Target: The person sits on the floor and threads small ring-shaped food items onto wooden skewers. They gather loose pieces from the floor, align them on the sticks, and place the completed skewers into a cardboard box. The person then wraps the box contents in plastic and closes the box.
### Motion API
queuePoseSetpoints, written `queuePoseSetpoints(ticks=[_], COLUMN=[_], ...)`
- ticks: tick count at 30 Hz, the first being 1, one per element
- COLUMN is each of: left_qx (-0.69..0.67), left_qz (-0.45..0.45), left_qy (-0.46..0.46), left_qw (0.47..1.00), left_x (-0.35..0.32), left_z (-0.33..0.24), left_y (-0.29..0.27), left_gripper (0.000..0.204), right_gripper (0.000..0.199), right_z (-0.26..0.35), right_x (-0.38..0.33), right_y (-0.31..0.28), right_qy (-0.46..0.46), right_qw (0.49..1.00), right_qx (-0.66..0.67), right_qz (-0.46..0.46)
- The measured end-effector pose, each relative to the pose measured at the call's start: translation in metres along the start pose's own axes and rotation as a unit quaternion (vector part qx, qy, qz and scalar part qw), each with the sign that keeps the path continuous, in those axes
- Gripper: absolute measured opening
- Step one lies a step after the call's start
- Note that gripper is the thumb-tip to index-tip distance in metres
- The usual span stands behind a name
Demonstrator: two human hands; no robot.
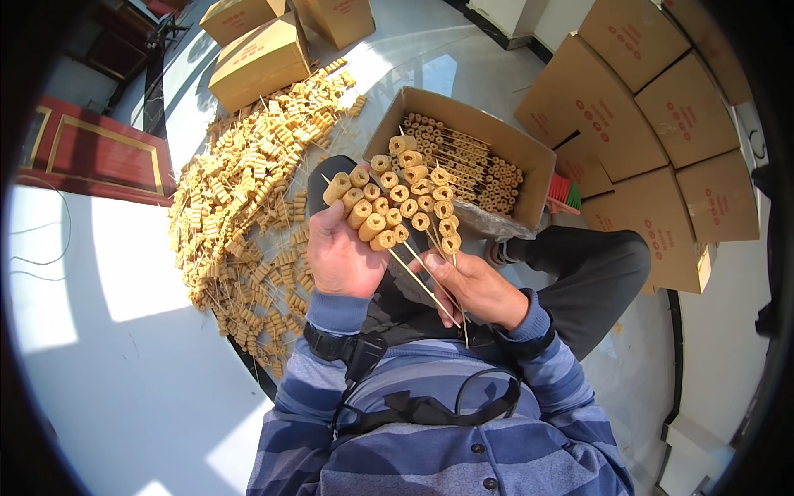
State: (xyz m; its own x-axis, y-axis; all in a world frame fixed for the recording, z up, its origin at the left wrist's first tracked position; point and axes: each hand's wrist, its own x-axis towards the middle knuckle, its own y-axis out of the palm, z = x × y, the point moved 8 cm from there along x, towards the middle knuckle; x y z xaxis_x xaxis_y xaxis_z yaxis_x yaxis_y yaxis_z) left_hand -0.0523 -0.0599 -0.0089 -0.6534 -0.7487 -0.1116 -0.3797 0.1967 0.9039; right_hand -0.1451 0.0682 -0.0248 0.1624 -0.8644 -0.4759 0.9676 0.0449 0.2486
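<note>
Both hands share one bunch of skewers (397,202): left hand (341,258) wrapped around the roll-loaded ends, right hand (471,285) pinching the bare sticks, probably so the tips line up. Just beyond the bunch sits an open cardboard box (529,157) of packed ones; left of it, a loose pile (248,182) on the pale shiny floor (124,388).
</note>
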Motion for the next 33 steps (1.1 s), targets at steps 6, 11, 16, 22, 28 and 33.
queuePoseSetpoints(ticks=[6, 11, 16, 22, 28, 33], left_qx=[-0.060, -0.074, -0.032, -0.085, -0.010, -0.020], left_qz=[-0.018, 0.009, 0.000, 0.033, 0.007, -0.003], left_qy=[-0.011, -0.067, -0.067, -0.062, -0.018, -0.020], left_qw=[0.998, 0.995, 0.997, 0.994, 1.000, 1.000], left_x=[-0.003, -0.004, -0.007, -0.008, -0.003, -0.002], left_z=[0.007, 0.016, 0.016, 0.013, 0.006, 0.008], left_y=[-0.005, -0.013, -0.022, -0.018, -0.017, -0.024], left_gripper=[0.061, 0.064, 0.069, 0.068, 0.078, 0.075], right_gripper=[0.052, 0.054, 0.057, 0.060, 0.061, 0.058], right_z=[0.005, 0.000, -0.005, -0.004, -0.002, -0.004], right_x=[-0.001, 0.002, 0.004, 0.007, -0.005, -0.005], right_y=[0.007, 0.014, 0.017, 0.008, 0.013, 0.021], right_qy=[-0.008, 0.012, 0.008, -0.006, 0.036, 0.042], right_qw=[0.999, 0.998, 0.998, 0.997, 0.994, 0.980], right_qx=[-0.009, 0.008, 0.037, 0.071, 0.058, 0.120], right_qz=[0.051, 0.067, 0.055, -0.004, 0.081, 0.151])
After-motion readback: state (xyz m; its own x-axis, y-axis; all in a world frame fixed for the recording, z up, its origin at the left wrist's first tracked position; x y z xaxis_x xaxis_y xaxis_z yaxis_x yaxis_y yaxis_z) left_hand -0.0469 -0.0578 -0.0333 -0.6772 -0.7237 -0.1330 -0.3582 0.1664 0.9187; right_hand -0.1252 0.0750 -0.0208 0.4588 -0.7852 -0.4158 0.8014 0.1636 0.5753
